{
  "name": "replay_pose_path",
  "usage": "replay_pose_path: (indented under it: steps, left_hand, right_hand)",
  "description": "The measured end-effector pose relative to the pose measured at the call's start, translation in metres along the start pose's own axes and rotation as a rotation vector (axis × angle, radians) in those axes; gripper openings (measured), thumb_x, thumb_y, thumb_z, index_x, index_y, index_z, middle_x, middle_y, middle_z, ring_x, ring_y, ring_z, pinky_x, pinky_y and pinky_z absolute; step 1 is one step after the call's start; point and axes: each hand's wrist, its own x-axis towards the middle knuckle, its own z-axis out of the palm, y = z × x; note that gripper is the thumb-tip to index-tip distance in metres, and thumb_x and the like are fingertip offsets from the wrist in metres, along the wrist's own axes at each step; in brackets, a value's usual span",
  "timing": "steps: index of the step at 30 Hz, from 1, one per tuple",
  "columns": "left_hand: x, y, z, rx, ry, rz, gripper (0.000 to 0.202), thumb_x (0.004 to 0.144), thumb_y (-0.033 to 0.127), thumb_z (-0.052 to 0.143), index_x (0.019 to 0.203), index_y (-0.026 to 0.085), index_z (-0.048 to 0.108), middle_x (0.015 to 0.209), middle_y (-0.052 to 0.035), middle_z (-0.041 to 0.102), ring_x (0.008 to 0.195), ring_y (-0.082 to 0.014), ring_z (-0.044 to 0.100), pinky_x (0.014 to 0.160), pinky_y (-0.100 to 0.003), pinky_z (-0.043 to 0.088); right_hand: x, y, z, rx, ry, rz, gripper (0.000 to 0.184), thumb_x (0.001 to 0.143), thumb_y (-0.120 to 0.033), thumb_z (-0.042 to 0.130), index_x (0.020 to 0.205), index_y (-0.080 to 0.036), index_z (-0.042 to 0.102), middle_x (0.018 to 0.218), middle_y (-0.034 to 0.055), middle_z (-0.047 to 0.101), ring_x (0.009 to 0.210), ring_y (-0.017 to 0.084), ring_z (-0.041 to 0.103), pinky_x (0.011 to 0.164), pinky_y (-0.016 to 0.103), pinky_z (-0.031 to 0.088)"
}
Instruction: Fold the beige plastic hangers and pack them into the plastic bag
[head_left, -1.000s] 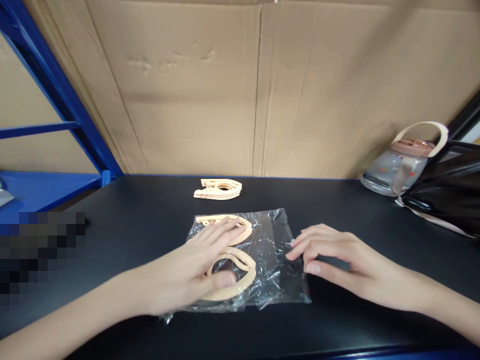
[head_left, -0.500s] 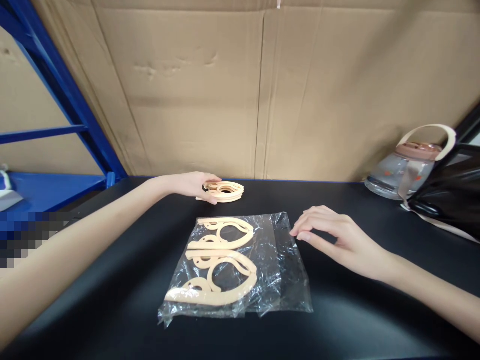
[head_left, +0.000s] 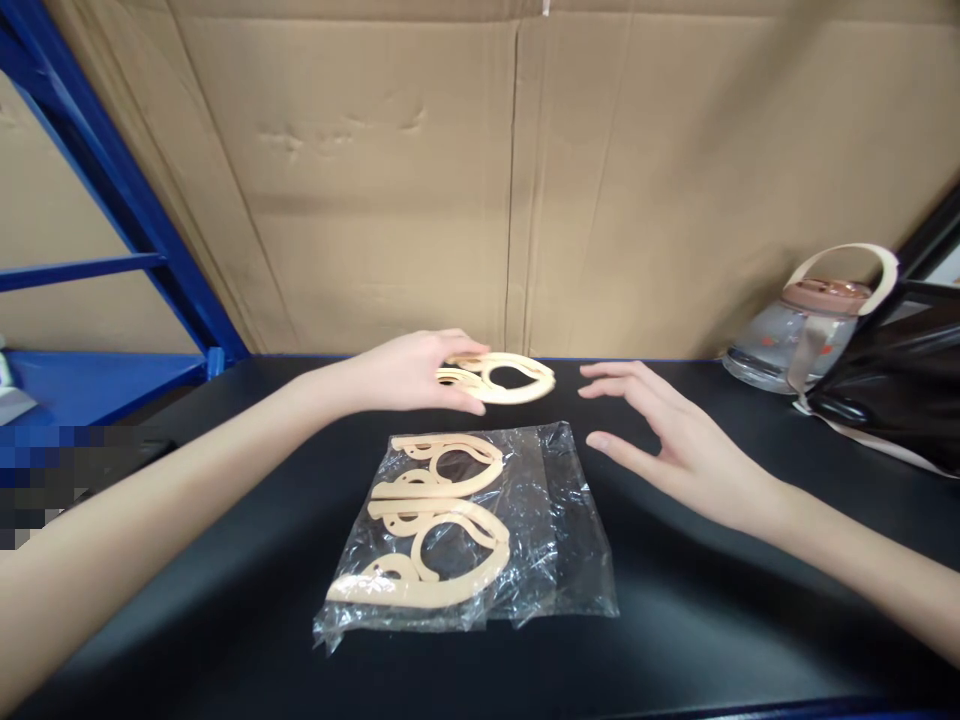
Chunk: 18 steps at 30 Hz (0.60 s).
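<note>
My left hand (head_left: 409, 370) grips a small stack of beige plastic hook-shaped pieces (head_left: 501, 377) and holds it just above the black tabletop (head_left: 225, 560), beyond the bag. A clear plastic bag (head_left: 555, 530) lies flat in the middle, with two more beige pieces (head_left: 439, 520) inside its left half. My right hand (head_left: 667, 440) hovers with fingers spread, to the right of the held stack and above the bag's far right corner, holding nothing.
A cardboard wall (head_left: 525, 180) stands behind the table. A clear water bottle with a beige strap (head_left: 810, 320) and a black bag (head_left: 892, 385) lie at the right. A blue metal rack (head_left: 112, 200) is on the left.
My left hand left the bag, reached to the stack at the back, picked it up and carried it right. My right hand lifted off the bag's edge and spread out toward the stack.
</note>
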Motion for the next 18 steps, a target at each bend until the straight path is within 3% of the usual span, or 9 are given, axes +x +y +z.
replay_pose_path:
  steps: [3, 6, 10, 14, 18]
  left_hand:
    - [0.0, 0.04, 0.008, -0.05, -0.05, 0.133, 0.071, 0.075, 0.061, 0.063, 0.133, 0.023, 0.051, 0.125, -0.0039, 0.059, 0.107, -0.0234, 0.058, 0.086, -0.03, 0.043]
    - [0.001, 0.063, 0.018, -0.1, -0.054, 0.195, 0.065, 0.076, 0.057, 0.064, 0.131, 0.024, 0.052, 0.122, -0.0019, 0.059, 0.102, -0.0206, 0.059, 0.081, -0.028, 0.043]
    - [0.001, 0.073, 0.029, -0.141, -0.042, 0.249, 0.063, 0.077, 0.054, 0.066, 0.131, 0.024, 0.05, 0.116, -0.0031, 0.06, 0.1, -0.0218, 0.059, 0.079, -0.03, 0.043]
    - [-0.008, 0.076, 0.037, -0.157, 0.007, 0.246, 0.066, 0.084, 0.055, 0.058, 0.138, 0.022, 0.04, 0.126, -0.0074, 0.05, 0.109, -0.0246, 0.054, 0.084, -0.033, 0.043]
    - [-0.024, 0.077, 0.042, -0.068, 0.047, 0.228, 0.026, 0.095, 0.029, 0.044, 0.115, 0.019, 0.056, 0.111, -0.0065, 0.052, 0.101, -0.0215, 0.052, 0.083, -0.034, 0.042]
  right_hand:
    - [0.003, 0.001, -0.003, 0.043, -0.068, 0.037, 0.053, 0.084, -0.049, 0.06, 0.13, -0.029, 0.043, 0.143, 0.007, 0.044, 0.131, 0.028, 0.042, 0.106, 0.048, 0.038]
    - [0.0, 0.003, -0.006, 0.181, -0.167, 0.075, 0.06, 0.081, -0.049, 0.064, 0.132, -0.029, 0.041, 0.136, 0.0058, 0.051, 0.123, 0.026, 0.052, 0.101, 0.044, 0.045]
    - [-0.01, 0.005, -0.009, 0.232, -0.19, 0.097, 0.056, 0.078, -0.046, 0.067, 0.126, -0.027, 0.046, 0.125, 0.0057, 0.06, 0.111, 0.025, 0.06, 0.093, 0.04, 0.051]
    - [-0.022, 0.008, -0.011, 0.128, -0.175, 0.113, 0.053, 0.076, -0.042, 0.068, 0.122, -0.025, 0.048, 0.12, 0.0059, 0.062, 0.103, 0.024, 0.064, 0.086, 0.036, 0.054]
    - [-0.031, 0.016, -0.012, 0.087, -0.191, 0.187, 0.045, 0.077, -0.038, 0.067, 0.116, -0.024, 0.049, 0.114, 0.0053, 0.065, 0.095, 0.023, 0.065, 0.08, 0.034, 0.054]
